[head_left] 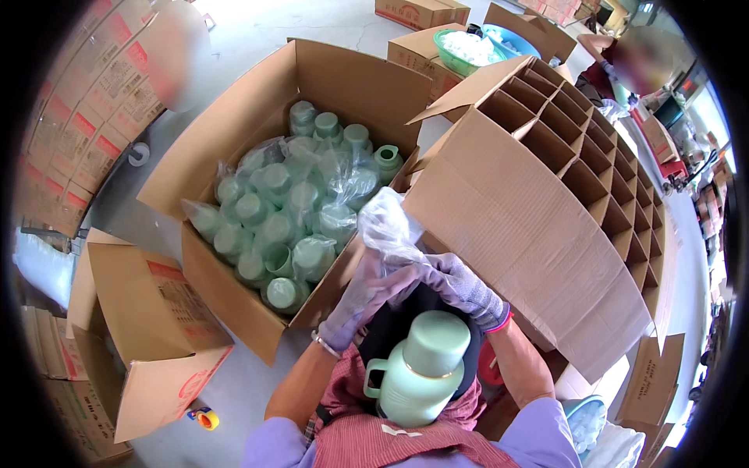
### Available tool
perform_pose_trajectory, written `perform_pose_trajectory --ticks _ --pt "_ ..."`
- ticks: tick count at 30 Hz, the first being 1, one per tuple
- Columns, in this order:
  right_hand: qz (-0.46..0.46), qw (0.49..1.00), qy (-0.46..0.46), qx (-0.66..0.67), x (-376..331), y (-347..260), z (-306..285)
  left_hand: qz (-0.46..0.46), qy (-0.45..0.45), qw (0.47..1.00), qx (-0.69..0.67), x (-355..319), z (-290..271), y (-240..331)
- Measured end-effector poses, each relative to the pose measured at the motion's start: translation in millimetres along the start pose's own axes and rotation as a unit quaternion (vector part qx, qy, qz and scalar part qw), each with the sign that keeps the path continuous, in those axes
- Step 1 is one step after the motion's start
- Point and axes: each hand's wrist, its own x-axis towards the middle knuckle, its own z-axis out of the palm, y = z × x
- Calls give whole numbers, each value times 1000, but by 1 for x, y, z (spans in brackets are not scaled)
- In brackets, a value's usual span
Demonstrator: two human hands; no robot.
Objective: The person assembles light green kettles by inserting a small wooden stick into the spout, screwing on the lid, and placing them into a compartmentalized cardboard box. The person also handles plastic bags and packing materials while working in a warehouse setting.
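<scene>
Both my hands wear greyish-purple gloves and meet in front of my lap on a crumpled clear plastic bag (384,226). My left hand (363,296) pinches the bag's lower part, while my right hand (462,287) grips it from the other side. A mint-green vacuum jug (421,370) with a handle and a cup lid rests upright on my lap, just below my hands and apart from them. Ahead to the left, an open carton (226,132) holds many similar green jug parts (273,183), several wrapped in clear plastic.
At my right stands a tilted carton (530,226) with cardboard dividers (558,125). A smaller open carton (168,304) and a tape roll (207,419) are at left. Stacked boxes (94,117) line the left side. Beyond are a green basin (468,51) and another person (636,62).
</scene>
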Motion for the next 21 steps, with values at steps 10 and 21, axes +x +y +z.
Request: perform_pose_trajectory --ticks 10,21 --pt "-3 946 321 42 -107 29 12 16 66 997 -35 -52 -25 -34" --pt "-29 920 14 -390 -254 69 97 -239 -179 876 379 -186 -68 -1"
